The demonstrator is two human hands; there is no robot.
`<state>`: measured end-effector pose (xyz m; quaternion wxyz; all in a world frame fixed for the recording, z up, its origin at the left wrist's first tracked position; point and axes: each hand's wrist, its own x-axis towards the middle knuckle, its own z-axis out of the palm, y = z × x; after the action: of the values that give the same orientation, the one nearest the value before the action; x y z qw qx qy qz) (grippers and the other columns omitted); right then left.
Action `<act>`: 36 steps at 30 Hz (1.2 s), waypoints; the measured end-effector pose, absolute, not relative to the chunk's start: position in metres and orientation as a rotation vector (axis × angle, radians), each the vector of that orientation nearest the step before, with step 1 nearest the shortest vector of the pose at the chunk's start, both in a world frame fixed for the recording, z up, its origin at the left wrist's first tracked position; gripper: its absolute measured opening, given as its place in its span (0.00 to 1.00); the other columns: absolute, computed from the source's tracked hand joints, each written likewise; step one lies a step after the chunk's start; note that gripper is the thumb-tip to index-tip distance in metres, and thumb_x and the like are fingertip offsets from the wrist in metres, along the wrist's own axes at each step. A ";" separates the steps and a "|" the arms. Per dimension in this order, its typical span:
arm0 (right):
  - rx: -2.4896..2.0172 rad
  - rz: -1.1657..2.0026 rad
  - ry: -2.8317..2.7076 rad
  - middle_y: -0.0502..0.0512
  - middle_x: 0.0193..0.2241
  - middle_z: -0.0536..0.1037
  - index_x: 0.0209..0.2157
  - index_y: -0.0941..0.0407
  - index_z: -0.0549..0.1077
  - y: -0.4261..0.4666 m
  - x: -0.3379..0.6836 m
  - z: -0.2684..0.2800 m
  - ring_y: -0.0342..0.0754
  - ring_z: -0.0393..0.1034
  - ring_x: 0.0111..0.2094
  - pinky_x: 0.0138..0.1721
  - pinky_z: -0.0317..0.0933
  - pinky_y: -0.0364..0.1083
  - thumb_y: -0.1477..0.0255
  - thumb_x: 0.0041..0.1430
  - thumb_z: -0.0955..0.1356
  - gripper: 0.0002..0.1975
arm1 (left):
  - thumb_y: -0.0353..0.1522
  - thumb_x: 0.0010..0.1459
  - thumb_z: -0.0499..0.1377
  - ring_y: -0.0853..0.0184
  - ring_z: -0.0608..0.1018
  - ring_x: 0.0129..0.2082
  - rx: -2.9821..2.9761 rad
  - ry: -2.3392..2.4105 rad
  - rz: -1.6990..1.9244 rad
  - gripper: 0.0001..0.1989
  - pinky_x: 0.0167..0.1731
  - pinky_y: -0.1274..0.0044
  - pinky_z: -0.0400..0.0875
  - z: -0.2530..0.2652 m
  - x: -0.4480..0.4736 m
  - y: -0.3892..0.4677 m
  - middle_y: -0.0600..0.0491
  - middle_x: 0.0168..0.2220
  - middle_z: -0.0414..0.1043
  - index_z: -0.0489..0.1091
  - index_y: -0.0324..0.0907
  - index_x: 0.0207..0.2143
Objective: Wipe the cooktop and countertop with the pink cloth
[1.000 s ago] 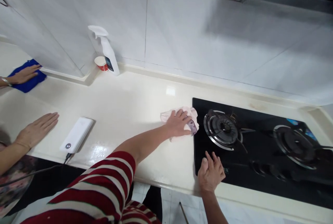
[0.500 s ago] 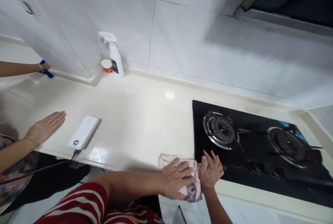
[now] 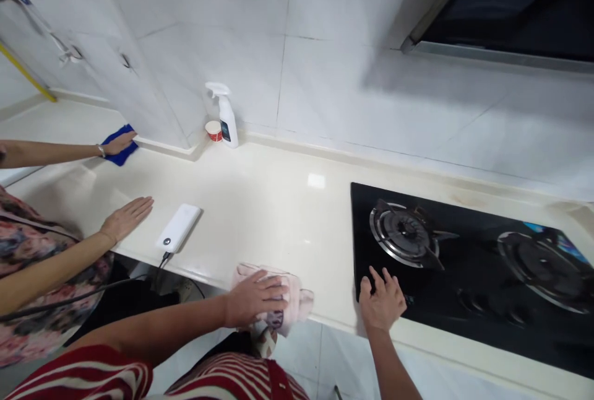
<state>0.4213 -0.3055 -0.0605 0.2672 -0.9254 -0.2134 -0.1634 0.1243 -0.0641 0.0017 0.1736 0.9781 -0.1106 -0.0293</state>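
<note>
My left hand (image 3: 258, 296) is pressed on a folded pink cloth (image 3: 293, 295) at the counter's front edge, its fingers bent over the fabric. Part of the cloth hangs past the edge. My right hand (image 3: 382, 300) rests at the front left corner of the black gas stove (image 3: 371, 245), fingers spread, holding nothing. The cloth and my right hand are apart, with a strip of the pale countertop (image 3: 278, 214) between them.
A white power bank (image 3: 180, 228) with a cable lies left on the counter. A spray bottle (image 3: 229, 121) and a paper cup (image 3: 214, 131) stand by the wall. At left, a co-worker's hand (image 3: 119, 142) presses a blue cloth (image 3: 121, 158); the other hand (image 3: 126, 219) lies flat.
My left hand and the pink cloth have moved left along the counter edge, away from my right hand. My right hand stays by the stove corner. The view has shifted left and up.
</note>
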 end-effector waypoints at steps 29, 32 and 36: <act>-1.862 0.419 -0.905 0.56 0.41 0.79 0.40 0.50 0.78 -0.332 0.284 -0.018 0.54 0.74 0.45 0.50 0.68 0.55 0.55 0.65 0.62 0.18 | 0.37 0.63 0.57 0.49 0.67 0.64 2.818 1.139 0.267 0.17 0.56 0.56 0.64 0.006 0.083 0.037 0.45 0.62 0.69 0.73 0.49 0.54; -1.849 0.399 -1.146 0.56 0.44 0.78 0.43 0.49 0.77 -0.298 0.290 -0.003 0.53 0.72 0.48 0.53 0.66 0.55 0.58 0.67 0.62 0.16 | 0.39 0.65 0.54 0.50 0.65 0.64 2.833 1.115 0.309 0.18 0.57 0.56 0.61 -0.003 0.067 0.042 0.47 0.63 0.68 0.71 0.49 0.56; -1.938 0.305 -1.137 0.60 0.45 0.76 0.46 0.53 0.75 -0.253 0.333 0.007 0.55 0.71 0.49 0.54 0.65 0.56 0.56 0.67 0.60 0.20 | 0.40 0.67 0.52 0.50 0.63 0.65 2.829 1.110 0.390 0.18 0.59 0.56 0.58 -0.012 0.069 0.038 0.46 0.64 0.66 0.70 0.48 0.56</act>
<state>0.3331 -0.2528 0.0072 0.4234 -0.7742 -0.4543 0.1219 0.0690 0.0380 -0.0117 0.0389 0.9227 0.3619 0.1273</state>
